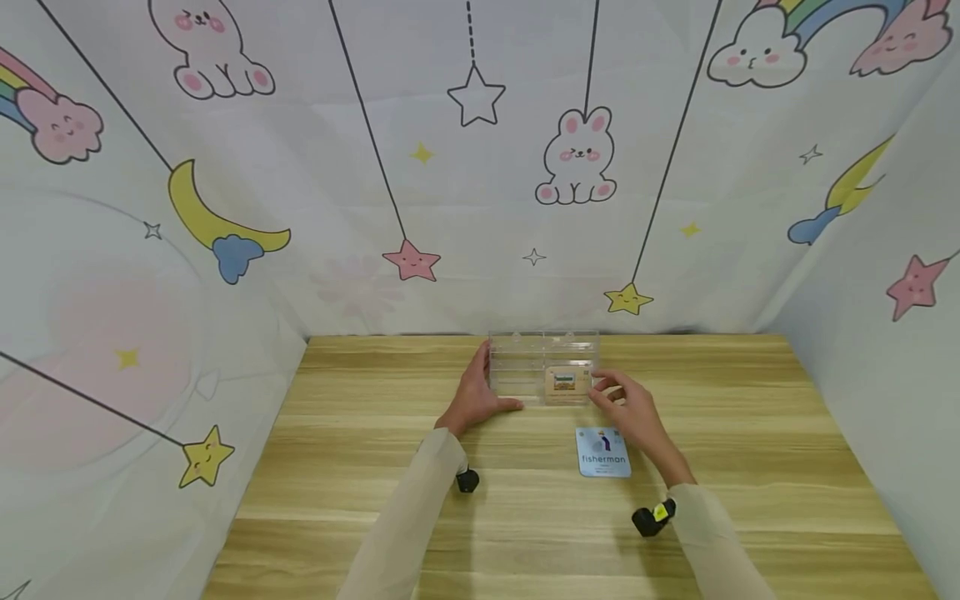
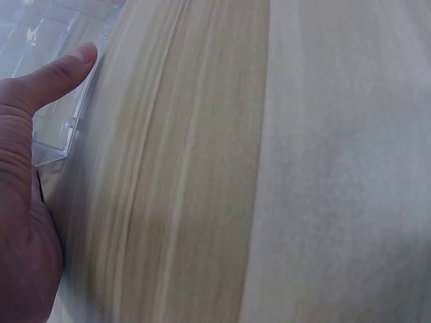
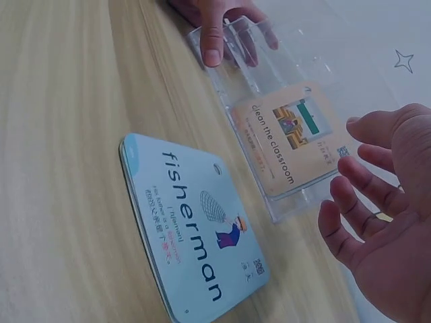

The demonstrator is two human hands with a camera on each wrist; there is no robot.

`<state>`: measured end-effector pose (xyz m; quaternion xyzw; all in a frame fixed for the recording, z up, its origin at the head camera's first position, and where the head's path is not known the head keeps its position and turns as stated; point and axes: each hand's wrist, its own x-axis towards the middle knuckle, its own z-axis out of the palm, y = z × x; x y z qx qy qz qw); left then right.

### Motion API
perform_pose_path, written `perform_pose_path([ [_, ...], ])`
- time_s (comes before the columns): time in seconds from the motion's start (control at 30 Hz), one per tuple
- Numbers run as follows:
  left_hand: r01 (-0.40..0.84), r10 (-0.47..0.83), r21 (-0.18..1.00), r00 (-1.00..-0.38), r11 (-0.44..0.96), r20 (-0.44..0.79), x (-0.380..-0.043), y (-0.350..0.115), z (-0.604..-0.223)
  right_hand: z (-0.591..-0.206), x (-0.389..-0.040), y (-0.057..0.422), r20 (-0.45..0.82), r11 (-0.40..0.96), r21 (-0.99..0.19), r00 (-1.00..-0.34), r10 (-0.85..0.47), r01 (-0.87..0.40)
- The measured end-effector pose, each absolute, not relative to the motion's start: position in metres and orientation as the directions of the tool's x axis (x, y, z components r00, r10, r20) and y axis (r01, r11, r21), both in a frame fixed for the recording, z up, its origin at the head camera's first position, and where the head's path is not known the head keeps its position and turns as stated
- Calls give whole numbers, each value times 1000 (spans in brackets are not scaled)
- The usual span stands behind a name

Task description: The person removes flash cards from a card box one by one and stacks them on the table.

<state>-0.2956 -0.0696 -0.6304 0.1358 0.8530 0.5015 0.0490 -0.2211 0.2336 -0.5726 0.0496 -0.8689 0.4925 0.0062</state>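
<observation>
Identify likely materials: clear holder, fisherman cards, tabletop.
Clear holder: likely rigid plastic, glossy; see-through walls with bright highlights.
Fisherman cards: probably coated cardstock, smooth; thin layered edges, printed face.
Tabletop: wood or wood-look laminate, soft sheen; streaky grain fits both.

Wood-grain counter (image 1: 337,467), yellow-brown streaks. White cartoon-print backdrop (image 1: 480,183) along its back edge, more printed white sheeting at left and right. Back, middle: outlined star (image 1: 477,96) on dashed line; winking rabbit (image 1: 576,158), pink star (image 1: 412,262) and smiling yellow star (image 1: 628,299) on solid lines. Left: yellow moon (image 1: 202,212) with blue cloud (image 1: 237,257); pink cloud (image 1: 60,125) at rainbow end. Upper right: white cloud (image 1: 757,52), second rainbow (image 1: 843,15). Small sparkles scattered between.
</observation>
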Motion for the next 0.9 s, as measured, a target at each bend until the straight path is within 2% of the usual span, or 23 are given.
perform_pose_path([
  [0.9, 194, 296, 866, -954, 462, 56, -293, -72, -632, -576, -222, 228, 47, 506, -860, -997, -64, -73],
])
